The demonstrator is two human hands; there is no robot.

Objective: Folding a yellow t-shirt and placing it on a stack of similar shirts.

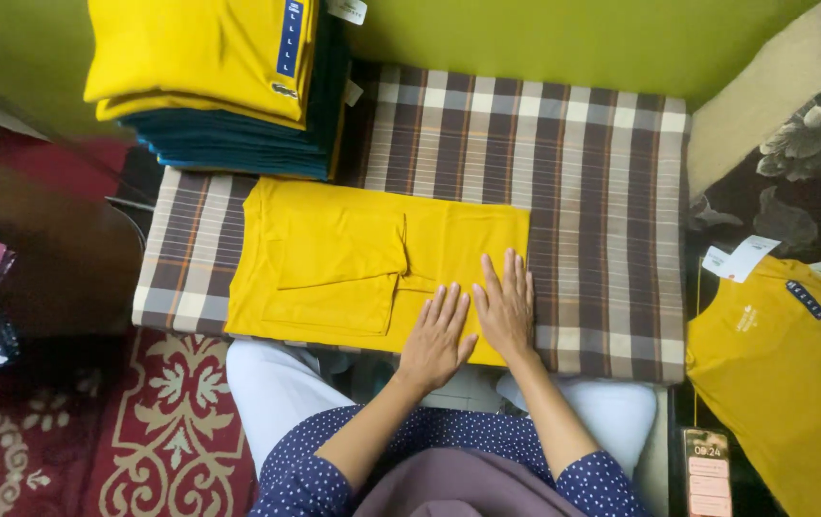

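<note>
A folded yellow shirt (353, 263) lies flat on a plaid cushion (583, 191) in front of the seated person. Both hands rest on the shirt's right end, palms down, fingers stretched out and pointing away from the body, gripping nothing. The left hand (437, 337) sits near the shirt's near edge, and the right hand (506, 306) lies just beside it, a little farther up, its fingertips reaching close to the shirt's right edge. The two hands almost touch at the thumbs. The rest of the shirt spreads out to the left of the hands, with a folded sleeve panel lying on top of it.

At the far left corner of the cushion stands a stack of folded shirts (228, 86), yellow ones over dark teal ones. Another yellow shirt (793, 373) with paper tags lies well apart to the right, off the cushion. A red patterned rug (142, 431) covers the floor at the left.
</note>
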